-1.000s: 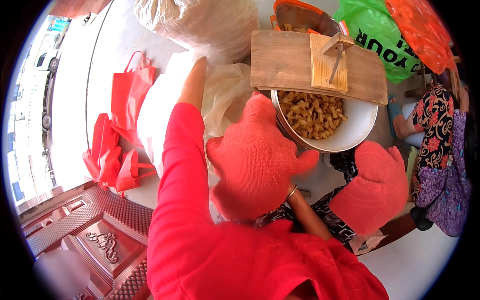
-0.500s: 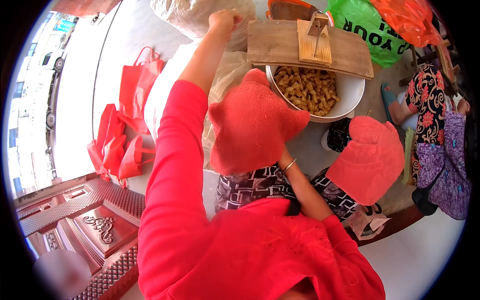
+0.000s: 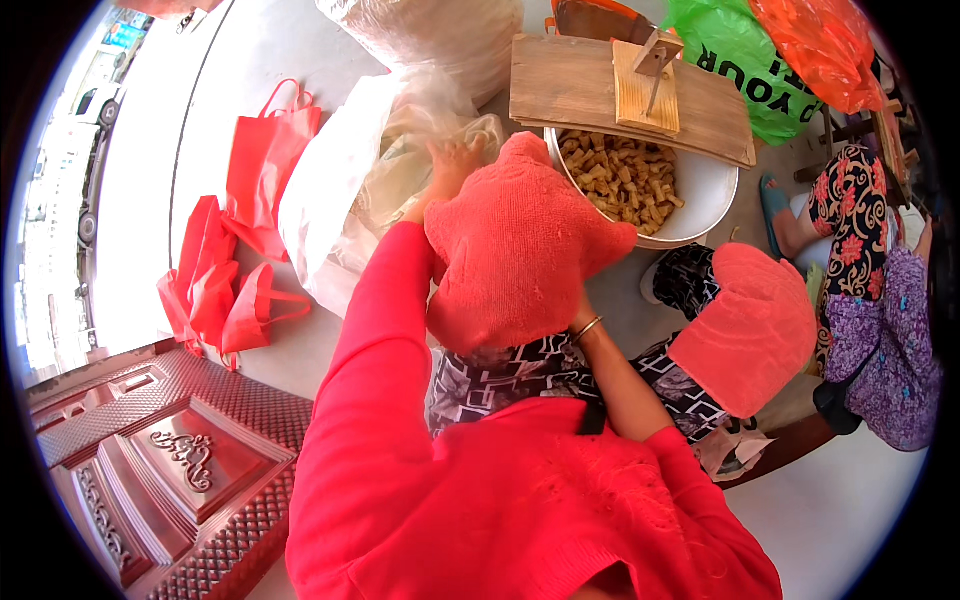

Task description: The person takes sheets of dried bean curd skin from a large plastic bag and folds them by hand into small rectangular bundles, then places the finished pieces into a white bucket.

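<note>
A red plush toy piece (image 3: 525, 250) with several pointed corners stands over my lap. My right hand (image 3: 583, 316), a bangle at its wrist, holds its lower right edge; the fingers are hidden behind the cloth. My left hand (image 3: 458, 163) is past the plush piece's upper left side, open, its fingers spread against a thin translucent plastic bag (image 3: 400, 130). A second red plush piece (image 3: 750, 330), flatter and rounded, drapes over my right knee. Beyond the first piece, a metal basin (image 3: 712, 195) holds many brown, chunky pieces (image 3: 620, 180), and a wooden board (image 3: 560, 85) lies across its far rim.
A full whitish sack (image 3: 440, 30) stands behind the plastic bag. Several red tote bags (image 3: 270, 180) lie at the left, above a carved door panel (image 3: 195, 455). Green (image 3: 735, 60) and orange-red bags (image 3: 820, 45) are at the far right. Another person in patterned clothes (image 3: 850, 230) sits at the right.
My left hand has come down and nearer from the whitish sack to the translucent bag beside the plush piece. My right hand stays at the plush piece. The view has shifted slightly.
</note>
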A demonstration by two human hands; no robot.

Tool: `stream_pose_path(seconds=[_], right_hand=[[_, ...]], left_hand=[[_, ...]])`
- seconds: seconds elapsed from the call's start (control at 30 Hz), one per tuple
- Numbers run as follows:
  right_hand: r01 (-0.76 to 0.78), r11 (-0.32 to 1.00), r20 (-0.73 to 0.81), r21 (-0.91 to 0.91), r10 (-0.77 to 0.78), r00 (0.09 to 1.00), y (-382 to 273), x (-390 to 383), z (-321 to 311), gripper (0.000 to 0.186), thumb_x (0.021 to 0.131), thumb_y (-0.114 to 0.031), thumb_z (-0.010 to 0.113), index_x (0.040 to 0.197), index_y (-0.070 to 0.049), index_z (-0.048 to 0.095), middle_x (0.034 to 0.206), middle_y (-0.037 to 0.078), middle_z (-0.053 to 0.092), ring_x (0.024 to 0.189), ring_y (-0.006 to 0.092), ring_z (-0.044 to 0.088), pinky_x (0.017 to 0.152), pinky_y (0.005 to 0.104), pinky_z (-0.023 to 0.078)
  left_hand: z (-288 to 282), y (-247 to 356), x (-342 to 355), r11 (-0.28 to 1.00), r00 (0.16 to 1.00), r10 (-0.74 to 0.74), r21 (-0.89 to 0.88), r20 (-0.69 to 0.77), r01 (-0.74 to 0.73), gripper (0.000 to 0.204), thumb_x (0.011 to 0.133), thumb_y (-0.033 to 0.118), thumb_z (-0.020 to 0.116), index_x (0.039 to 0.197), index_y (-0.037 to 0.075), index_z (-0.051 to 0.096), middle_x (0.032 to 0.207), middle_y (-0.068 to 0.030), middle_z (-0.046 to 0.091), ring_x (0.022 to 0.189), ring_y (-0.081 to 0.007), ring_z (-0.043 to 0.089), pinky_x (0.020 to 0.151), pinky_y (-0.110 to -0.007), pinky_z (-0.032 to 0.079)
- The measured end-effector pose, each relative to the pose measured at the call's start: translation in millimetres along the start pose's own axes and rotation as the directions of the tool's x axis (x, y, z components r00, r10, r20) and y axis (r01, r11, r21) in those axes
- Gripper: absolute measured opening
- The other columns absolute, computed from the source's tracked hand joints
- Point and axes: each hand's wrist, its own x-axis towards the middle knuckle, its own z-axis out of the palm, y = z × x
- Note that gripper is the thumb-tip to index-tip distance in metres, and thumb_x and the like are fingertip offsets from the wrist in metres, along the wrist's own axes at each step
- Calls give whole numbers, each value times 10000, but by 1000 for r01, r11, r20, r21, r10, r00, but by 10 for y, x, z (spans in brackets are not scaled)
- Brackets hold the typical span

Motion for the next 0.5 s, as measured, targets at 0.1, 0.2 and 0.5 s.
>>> stream_pose_path(seconds=[0.1, 0.2, 0.5], right_hand=[[34, 999, -112, -7, -35, 993, 24, 134, 38, 280, 913, -160, 588, 1125, 20, 612, 1062, 77, 658, 982, 182, 605, 849, 315, 478], [60, 997, -147, 48, -52, 988, -167, 269, 130, 276, 914, -169, 587, 1120, 12, 616, 1072, 83, 655, 984, 184, 602, 856, 319, 474], [144, 960, -29, 241, -142, 990, -1002, 1350, 826, 266, 916, -195, 585, 1105, -13, 630, 1100, 99, 644, 993, 192, 594, 877, 331, 465]], left_hand=[[-61, -110, -17, 982, 953, -122, -108, 279, 157, 316, 824, 322, 573, 1061, 118, 617, 1042, -166, 673, 1038, -378, 605, 893, -488, 455], [-470, -353, -153, 873, 928, -287, -332, 239, 356, 276, 811, 240, 574, 1028, 91, 657, 1019, -217, 663, 1010, -388, 614, 856, -446, 485], [-106, -1328, -1651, -648, 576, -594, -759, 562, 71, 362, 869, 167, 529, 1153, -42, 613, 1055, -125, 656, 979, -219, 608, 858, -322, 486]])
